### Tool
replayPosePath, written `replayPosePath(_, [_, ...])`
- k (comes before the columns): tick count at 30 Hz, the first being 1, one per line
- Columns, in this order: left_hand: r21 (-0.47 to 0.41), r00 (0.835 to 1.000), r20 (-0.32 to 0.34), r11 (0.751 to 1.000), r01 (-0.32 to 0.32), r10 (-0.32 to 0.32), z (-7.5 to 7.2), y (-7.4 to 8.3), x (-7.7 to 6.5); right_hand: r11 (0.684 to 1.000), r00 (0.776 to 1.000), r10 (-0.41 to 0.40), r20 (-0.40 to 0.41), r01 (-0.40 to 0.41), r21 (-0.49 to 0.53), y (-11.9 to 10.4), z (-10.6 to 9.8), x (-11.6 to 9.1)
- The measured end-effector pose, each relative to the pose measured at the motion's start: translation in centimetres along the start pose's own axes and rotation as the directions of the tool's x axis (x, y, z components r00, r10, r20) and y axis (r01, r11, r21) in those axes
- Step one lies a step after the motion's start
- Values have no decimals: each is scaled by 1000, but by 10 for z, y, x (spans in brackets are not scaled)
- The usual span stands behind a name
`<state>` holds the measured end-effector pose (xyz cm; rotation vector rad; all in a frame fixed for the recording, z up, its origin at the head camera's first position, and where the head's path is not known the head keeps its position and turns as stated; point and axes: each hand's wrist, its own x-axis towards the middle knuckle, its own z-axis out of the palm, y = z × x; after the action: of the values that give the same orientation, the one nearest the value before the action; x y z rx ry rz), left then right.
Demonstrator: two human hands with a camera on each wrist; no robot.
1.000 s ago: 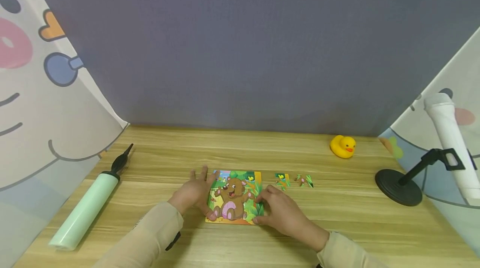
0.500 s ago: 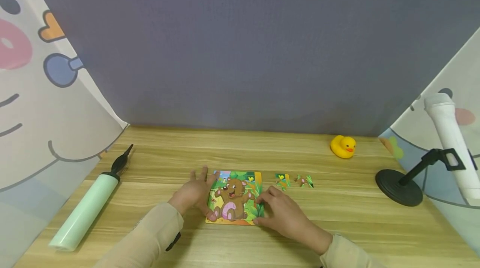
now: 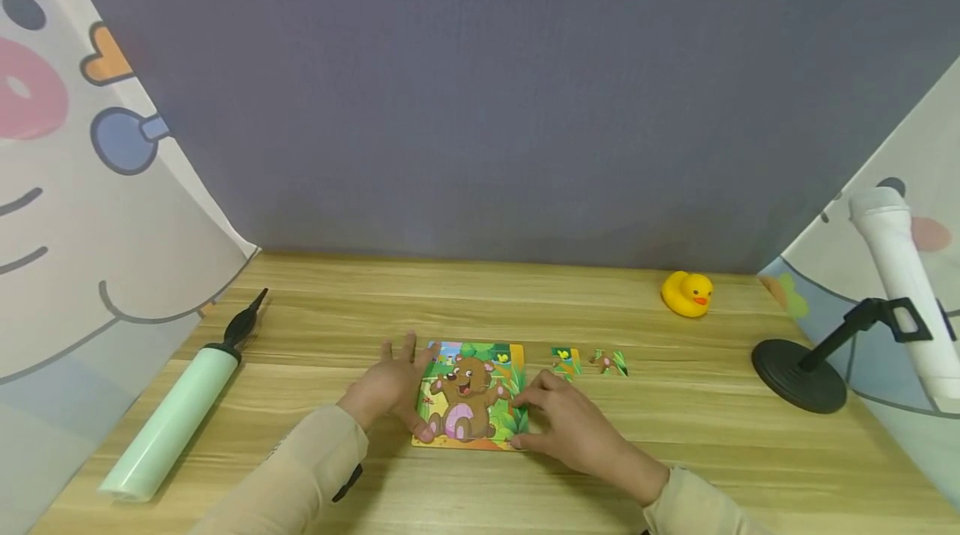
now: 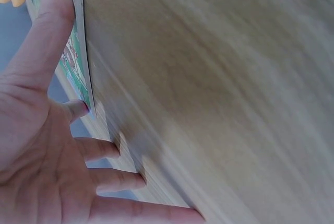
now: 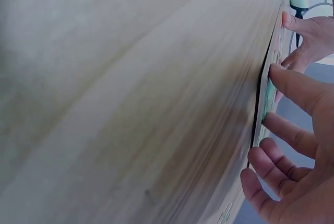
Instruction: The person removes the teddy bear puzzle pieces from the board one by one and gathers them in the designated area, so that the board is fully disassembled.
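Observation:
A square jigsaw puzzle (image 3: pixel 467 393) with a picture of a brown bear lies flat on the wooden table. At its left side my left hand (image 3: pixel 386 389) is spread, the thumb lying on the lower left corner and the index fingertip at the upper left one. In the left wrist view, the other fingers reach straight past the board's edge to the tabletop. My right hand (image 3: pixel 567 422) has its thumb at the lower right corner and its index fingertip higher on the right edge; the remaining fingers are bent loosely. Two loose puzzle pieces (image 3: pixel 564 357) lie beyond the right hand.
A pale green balloon pump (image 3: pixel 176 418) with a black nozzle lies at the left. Back right sits a yellow rubber duck (image 3: pixel 686 294). A white microphone (image 3: pixel 892 268) on a black stand (image 3: pixel 798 375) stands at the right edge. A grey panel (image 3: pixel 495 102) closes off the back.
The right thumb has shifted slightly to the right at the puzzle's lower corner. My left hand, the puzzle and the loose pieces stay where they were.

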<state>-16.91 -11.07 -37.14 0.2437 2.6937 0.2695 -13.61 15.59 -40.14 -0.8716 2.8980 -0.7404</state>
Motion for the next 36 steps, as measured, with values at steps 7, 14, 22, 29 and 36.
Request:
replayPosePath(7, [-11, 1000, 6, 1000, 1, -1, 0, 0, 0, 1000, 1000, 14, -22, -13, 17, 0, 3, 2])
replayPosePath(14, [-4, 1000, -1, 1000, -15, 15, 0, 0, 0, 999, 999, 24, -43, -26, -26, 4, 0, 3])
replayPosePath(22, [-2, 1000, -6, 1000, -22, 22, 0, 0, 0, 999, 1000, -4, -9, 4, -39, 1, 0, 11])
replayPosePath(29, [-9, 1000, 4, 1000, -13, 13, -1, 0, 0, 1000, 1000, -4, 1, 4, -6, 2, 0, 18])
replayPosePath(36, [-22, 1000, 7, 1000, -12, 12, 0, -1, 0, 999, 1000, 15, 1, -15, 46, 9, -6, 18])
